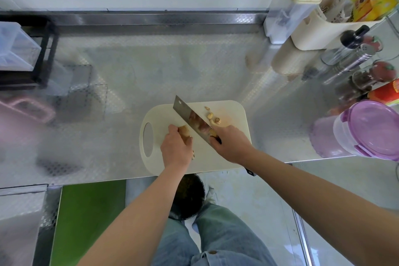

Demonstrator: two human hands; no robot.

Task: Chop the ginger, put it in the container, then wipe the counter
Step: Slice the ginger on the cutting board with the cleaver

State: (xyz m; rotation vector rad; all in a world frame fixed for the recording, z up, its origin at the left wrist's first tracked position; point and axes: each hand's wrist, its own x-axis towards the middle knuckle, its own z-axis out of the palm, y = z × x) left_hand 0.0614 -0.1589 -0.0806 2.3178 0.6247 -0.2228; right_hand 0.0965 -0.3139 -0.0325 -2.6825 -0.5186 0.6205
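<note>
Head view is showing the right hand (231, 144) clenching round the handle of a cleaver (190, 116), with the handle's butt poking out beneath the wrist. The blade is slanting diagonally across the board (226, 157), its tip pointing far-left, its flat side reflecting the fingers. The left hand (176, 147) is grasping a ginger root (184, 130), fingers curling over it and pinning it to the board just left of the blade; whether the edge is touching the root cannot be told. Cut ginger bits (212, 117) are lying on the board on the blade's far-right side, and another small bit is peeking out by the left hand's heel.

The board is sitting at the near edge of a steel counter (151, 71), slightly overhanging it. A container (367, 129) with a purple lid clipped on is standing at the counter's right end, well apart from the board. Spice bottles (354, 58) and a cream bin (313, 34) are crowding the far-right corner, and a black rack (45, 49) is standing far-left.
</note>
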